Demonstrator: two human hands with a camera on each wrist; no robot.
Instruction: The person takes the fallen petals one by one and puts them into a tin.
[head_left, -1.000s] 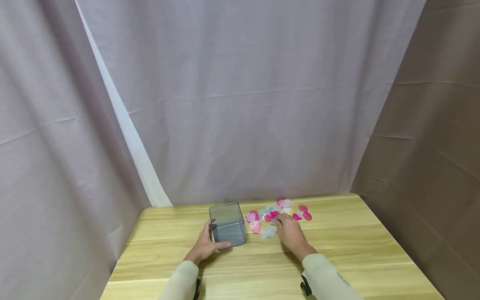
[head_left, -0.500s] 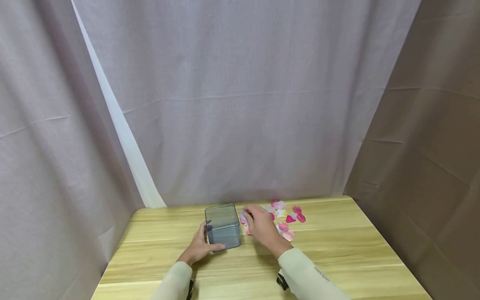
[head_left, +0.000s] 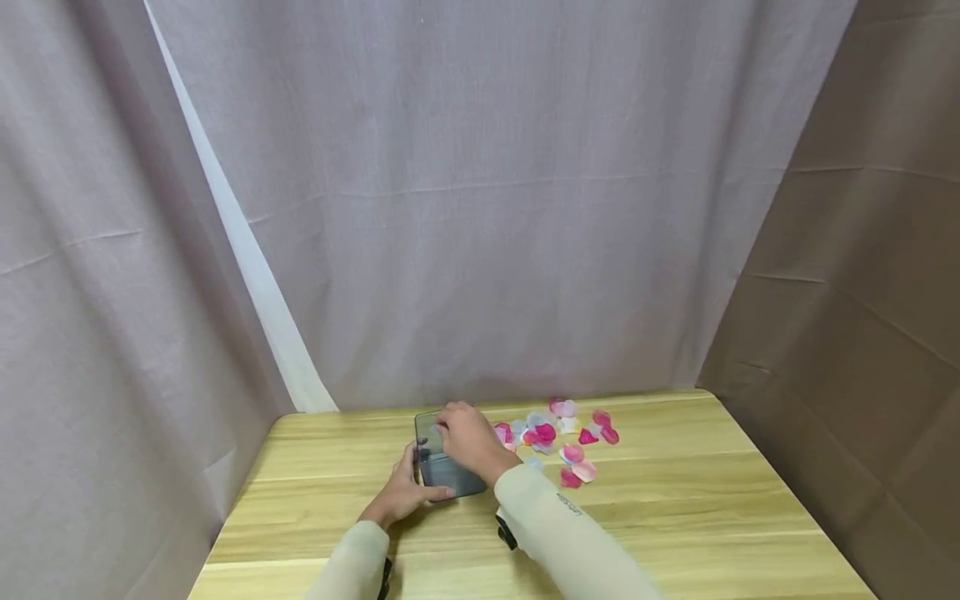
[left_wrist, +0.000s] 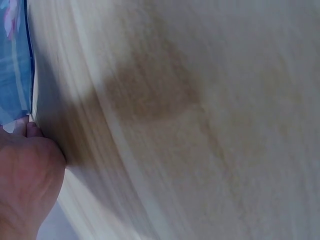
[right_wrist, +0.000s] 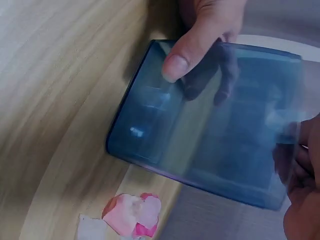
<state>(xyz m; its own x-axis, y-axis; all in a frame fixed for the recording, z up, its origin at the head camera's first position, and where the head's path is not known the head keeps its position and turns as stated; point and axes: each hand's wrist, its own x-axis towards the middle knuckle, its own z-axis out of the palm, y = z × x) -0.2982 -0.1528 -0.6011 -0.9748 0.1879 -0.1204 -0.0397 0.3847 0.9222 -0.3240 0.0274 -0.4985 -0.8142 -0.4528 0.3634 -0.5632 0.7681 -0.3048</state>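
A clear blue-grey plastic box stands on the wooden table, gripped by my left hand. The thumb lies along its near side in the right wrist view, and fingers show through the far wall. My right hand is over the box's open top, fingertips inside the rim. Its fingers pinch a pale petal, blurred and seen through the box wall. To the right lie loose artificial petals in pink, magenta and white. In the left wrist view, only the heel of my left hand and a box corner show.
Several more petals are scattered toward the right and the table's back edge. A grey curtain hangs right behind the wooden table, with brown cloth along the right side.
My right hand has moved left from the petals to the box's open top, carrying a pale petal. A few pink petals show nearer the front right. My left hand keeps its grip on the box.
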